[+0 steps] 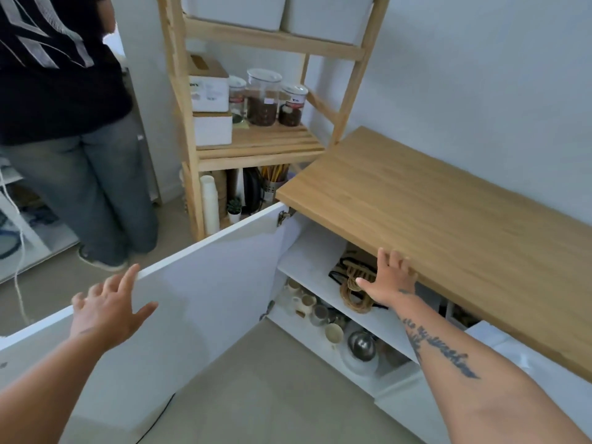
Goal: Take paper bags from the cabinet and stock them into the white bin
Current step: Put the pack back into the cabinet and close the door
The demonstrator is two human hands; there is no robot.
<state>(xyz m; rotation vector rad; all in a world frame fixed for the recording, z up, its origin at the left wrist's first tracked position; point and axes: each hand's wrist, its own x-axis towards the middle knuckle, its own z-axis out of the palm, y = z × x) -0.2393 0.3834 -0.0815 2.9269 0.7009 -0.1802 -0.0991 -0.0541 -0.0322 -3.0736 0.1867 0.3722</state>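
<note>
I'm spreading my left hand (105, 307) and right hand (389, 283), both empty. The paper bags (358, 257) are lying flat, handles toward me. The jars (262, 97) have unreadable labels.

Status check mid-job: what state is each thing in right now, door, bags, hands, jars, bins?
Door, swung open.
Paper bags, lying on the upper shelf, unheld.
Left hand, open, at the door's top edge.
Right hand, open, at the worktop edge.
Jars, lidded.
White bins, on the rack, contents hidden.
</note>
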